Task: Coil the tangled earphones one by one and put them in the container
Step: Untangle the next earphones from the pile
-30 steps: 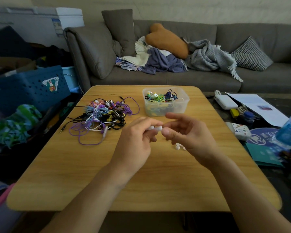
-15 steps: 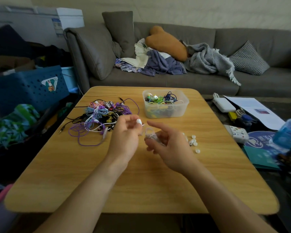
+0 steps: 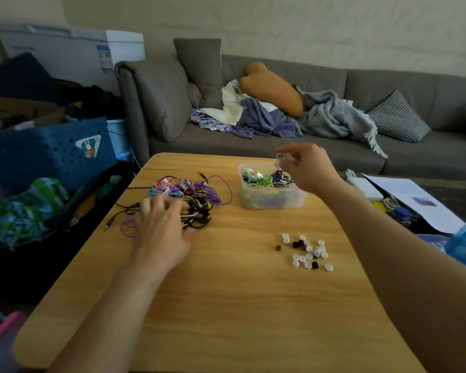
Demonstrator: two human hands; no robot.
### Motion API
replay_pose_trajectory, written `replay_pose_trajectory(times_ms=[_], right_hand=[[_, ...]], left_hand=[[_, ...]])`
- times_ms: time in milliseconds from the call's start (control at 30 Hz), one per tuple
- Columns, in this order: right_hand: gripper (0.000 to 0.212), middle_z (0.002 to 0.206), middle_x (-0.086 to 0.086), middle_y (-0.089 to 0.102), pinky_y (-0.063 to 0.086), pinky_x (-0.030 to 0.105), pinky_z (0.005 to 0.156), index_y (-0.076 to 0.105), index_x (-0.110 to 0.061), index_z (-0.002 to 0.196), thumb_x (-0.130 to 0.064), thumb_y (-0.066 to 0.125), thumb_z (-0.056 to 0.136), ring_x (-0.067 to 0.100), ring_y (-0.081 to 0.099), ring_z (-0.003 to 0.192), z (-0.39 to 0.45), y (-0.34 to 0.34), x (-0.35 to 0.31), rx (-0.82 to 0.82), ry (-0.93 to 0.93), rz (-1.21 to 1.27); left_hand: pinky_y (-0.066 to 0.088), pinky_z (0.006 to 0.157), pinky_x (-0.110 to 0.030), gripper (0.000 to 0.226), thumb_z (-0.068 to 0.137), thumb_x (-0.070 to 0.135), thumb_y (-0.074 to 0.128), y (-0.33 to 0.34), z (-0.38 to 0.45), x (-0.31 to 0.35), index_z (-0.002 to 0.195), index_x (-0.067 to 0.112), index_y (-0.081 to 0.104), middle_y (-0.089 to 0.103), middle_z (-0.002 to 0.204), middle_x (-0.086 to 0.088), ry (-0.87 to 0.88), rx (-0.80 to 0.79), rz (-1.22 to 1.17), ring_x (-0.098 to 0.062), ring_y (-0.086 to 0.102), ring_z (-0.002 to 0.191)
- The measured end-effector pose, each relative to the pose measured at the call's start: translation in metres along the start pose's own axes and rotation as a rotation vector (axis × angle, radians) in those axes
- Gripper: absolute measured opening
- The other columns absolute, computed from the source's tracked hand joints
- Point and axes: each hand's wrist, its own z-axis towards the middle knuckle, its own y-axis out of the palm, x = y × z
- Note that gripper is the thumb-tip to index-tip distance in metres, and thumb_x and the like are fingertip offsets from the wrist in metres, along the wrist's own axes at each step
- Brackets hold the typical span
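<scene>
Wooden table (image 3: 226, 305) fills the view; left of the clear container (image 3: 273, 201), the left hand (image 3: 163, 227) rests with fingers loosely spread on the tangled earphones (image 3: 189, 195). Just above the container's far rim, the right hand (image 3: 311, 166) pinches a coiled white earphone (image 3: 284, 158). Dropping it in looks due, then separating one cord from the tangle.

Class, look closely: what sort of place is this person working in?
Most likely a home living room: a grey sofa strewn with cushions and blankets, and a low wooden table drawn up before it.

One container (image 3: 273, 201); one tangled earphone pile (image 3: 189, 195); two hands; four black ear tips; about fourteen white.
</scene>
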Motion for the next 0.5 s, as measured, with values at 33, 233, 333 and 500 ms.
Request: replay_pose_trajectory(times_ms=[33, 233, 333, 500], right_hand=[[0.030, 0.120, 0.008, 0.070, 0.038, 0.017, 0.076, 0.068, -0.019, 0.125, -0.020, 0.064, 0.095, 0.021, 0.064, 0.106, 0.009, 0.003, 0.001, -0.012, 0.015, -0.022], [0.044, 0.136, 0.011, 0.059, 0.039, 0.025, 0.088, 0.050, -0.015, 0.142, -0.027, 0.055, 0.100, 0.026, 0.056, 0.122, 0.018, 0.035, 0.012, -0.273, 0.096, -0.151], [0.038, 0.132, 0.011, 0.059, 0.048, 0.039, 0.095, 0.057, -0.016, 0.133, -0.028, 0.057, 0.097, 0.029, 0.059, 0.116, 0.011, 0.051, 0.019, -0.089, 0.061, -0.146], [0.020, 0.108, 0.004, 0.065, 0.044, 0.028, 0.085, 0.068, -0.013, 0.109, -0.011, 0.060, 0.091, 0.019, 0.060, 0.097, -0.034, 0.069, -0.019, 0.167, -0.184, 0.051]], left_hand=[[0.032, 0.101, -0.040, 0.053, 0.084, 0.041, 0.069, 0.000, 0.000, -0.003, 0.132, 0.032, 0.048, 0.042, 0.133, 0.000, -0.005, -0.014, 0.028, -0.025, 0.031, 0.124], [0.031, 0.101, -0.040, 0.045, 0.085, 0.042, 0.068, 0.004, 0.006, -0.015, 0.127, 0.033, 0.054, 0.047, 0.131, 0.004, -0.053, -0.062, 0.037, -0.023, 0.033, 0.122], [0.032, 0.096, -0.039, 0.031, 0.089, 0.039, 0.065, 0.006, 0.007, -0.015, 0.118, 0.031, 0.060, 0.052, 0.124, 0.005, -0.034, -0.029, 0.048, -0.022, 0.035, 0.118], [0.038, 0.089, -0.040, 0.012, 0.086, 0.033, 0.067, 0.000, 0.006, -0.013, 0.095, 0.028, 0.061, 0.059, 0.106, 0.005, -0.014, 0.107, -0.060, -0.024, 0.041, 0.108]])
